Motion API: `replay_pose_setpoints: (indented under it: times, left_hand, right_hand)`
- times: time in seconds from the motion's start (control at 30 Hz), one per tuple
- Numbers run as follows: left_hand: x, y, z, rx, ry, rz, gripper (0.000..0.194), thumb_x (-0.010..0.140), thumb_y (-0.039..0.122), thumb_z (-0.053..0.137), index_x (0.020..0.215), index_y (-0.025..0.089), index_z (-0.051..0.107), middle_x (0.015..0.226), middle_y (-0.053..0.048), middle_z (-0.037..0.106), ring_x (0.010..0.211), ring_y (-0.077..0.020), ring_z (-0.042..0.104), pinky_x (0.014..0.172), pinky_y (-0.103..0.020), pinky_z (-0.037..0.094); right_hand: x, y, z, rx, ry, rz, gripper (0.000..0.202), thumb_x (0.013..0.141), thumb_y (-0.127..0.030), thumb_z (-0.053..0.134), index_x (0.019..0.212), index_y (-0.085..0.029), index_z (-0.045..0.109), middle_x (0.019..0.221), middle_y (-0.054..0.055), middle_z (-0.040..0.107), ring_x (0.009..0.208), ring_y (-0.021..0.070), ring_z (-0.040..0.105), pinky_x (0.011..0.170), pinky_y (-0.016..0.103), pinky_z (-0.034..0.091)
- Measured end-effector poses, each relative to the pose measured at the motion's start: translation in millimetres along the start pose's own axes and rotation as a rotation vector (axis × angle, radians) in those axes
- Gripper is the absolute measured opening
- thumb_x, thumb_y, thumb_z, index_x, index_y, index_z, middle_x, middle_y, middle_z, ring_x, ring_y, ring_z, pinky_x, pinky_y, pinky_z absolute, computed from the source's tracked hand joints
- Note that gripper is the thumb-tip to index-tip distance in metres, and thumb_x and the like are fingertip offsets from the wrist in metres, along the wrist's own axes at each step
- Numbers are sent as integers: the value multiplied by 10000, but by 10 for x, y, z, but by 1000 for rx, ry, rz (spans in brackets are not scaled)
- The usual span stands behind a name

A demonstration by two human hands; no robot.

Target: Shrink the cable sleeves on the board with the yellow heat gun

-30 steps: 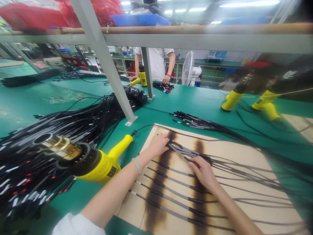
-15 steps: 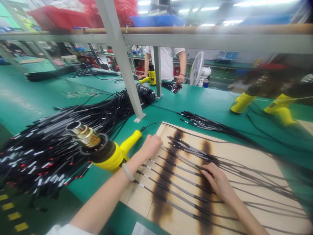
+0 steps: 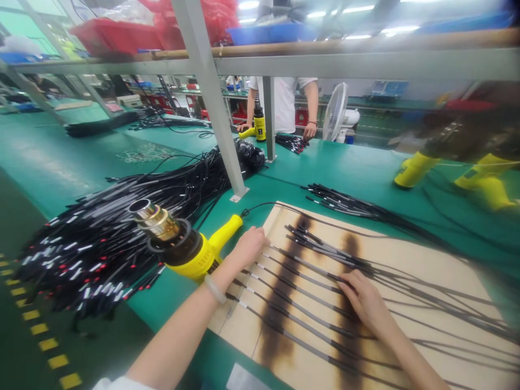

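On the scorched pale-wood board (image 3: pixel 312 371), the right hand (image 3: pixel 368 298) and, seemingly, the left hand (image 3: pixel 251 247) are pinching a slim grey-black cable (image 3: pixel 309 264) newly joining the parallel row (image 3: pixel 306 344).

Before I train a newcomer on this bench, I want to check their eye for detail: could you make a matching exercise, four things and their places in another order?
Things
1. Right hand
2. Red bin
3. Left hand
4. White fan

Places
A. Past the far edge of the green table
B. At the left edge of the wooden board
C. Fingers at a cable, over the right-hand dark streak
D. Up on the shelf

Right pairs: 1-C, 2-D, 3-B, 4-A
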State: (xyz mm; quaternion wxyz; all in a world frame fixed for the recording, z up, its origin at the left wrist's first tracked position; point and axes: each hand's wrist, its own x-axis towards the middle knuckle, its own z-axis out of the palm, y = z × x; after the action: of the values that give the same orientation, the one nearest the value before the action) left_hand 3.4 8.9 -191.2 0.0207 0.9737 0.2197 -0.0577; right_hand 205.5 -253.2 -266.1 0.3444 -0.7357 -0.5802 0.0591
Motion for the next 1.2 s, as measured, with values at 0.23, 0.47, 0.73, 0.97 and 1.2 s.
replay_pose_setpoints:
  times: [0.23,0.47,0.73,0.97,1.2]
  left_hand:
    - [17,-10,26,4,-46,-37,309,731,57,385,794,188,658,824,-76,506,762,-171,423,658,-286,327]
    - [14,9,3,4,-95,-19,326,771,74,363,847,191,658,868,-79,503,782,-166,436,689,-284,347]
    - [-3,80,-96,10,-105,-17,326,777,66,357,822,185,657,847,-84,502,785,-182,455,676,-288,345]
    - [39,164,-112,50,48,-89,346,769,53,367,961,231,594,987,-83,489,900,-216,454,660,-303,333]
    - [318,626,-105,-46,86,81,257,839,134,339,986,172,547,997,-96,537,945,-202,489,744,-330,385]
  right_hand:
    - [21,43,21,-34,-24,-11,203,891,-264,385,940,-161,553,795,33,492,732,98,514,679,236,422]
    - [-90,197,-105,-51,-66,25,253,886,-316,397,939,-168,595,784,41,511,722,103,528,667,243,434]
    - [-70,204,-151,-175,-67,-43,252,874,-310,413,892,-183,629,802,59,518,751,128,514,679,273,443]
    - [-92,315,-328,-172,133,25,188,863,-291,441,909,-149,557,861,55,540,824,127,499,750,262,429]
    - [-85,475,-407,-517,210,259,246,841,-307,429,1024,-180,536,974,65,539,883,200,464,641,286,330]
